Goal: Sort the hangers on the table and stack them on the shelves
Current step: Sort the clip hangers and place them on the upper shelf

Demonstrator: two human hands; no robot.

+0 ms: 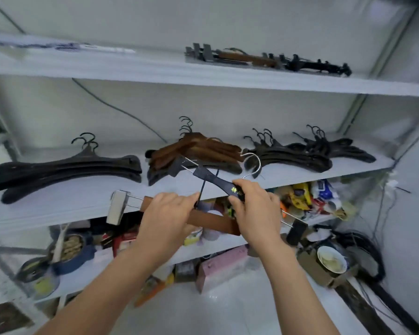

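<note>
Right in front of the white metal middle shelf (82,201), both hands are holding clip hangers in mid-air. The right hand (254,204) is clamping its fingers on the black wooden clip hanger with the silver hook (213,181), which is slanting up-left from the grip. The left hand (167,213) is wrapping round the brown wooden clip hanger (211,220), lying nearly level just underneath. I'm guessing both are heading for the clip-hanger pile (247,59) up top, off to the right, so the right hand's sitting nearer.

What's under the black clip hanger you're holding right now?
The brown wooden clip hanger crosses beneath the black clip hanger, and its silver clip sticks out to the left. The left hand and right hand cover its middle and right end.
</note>
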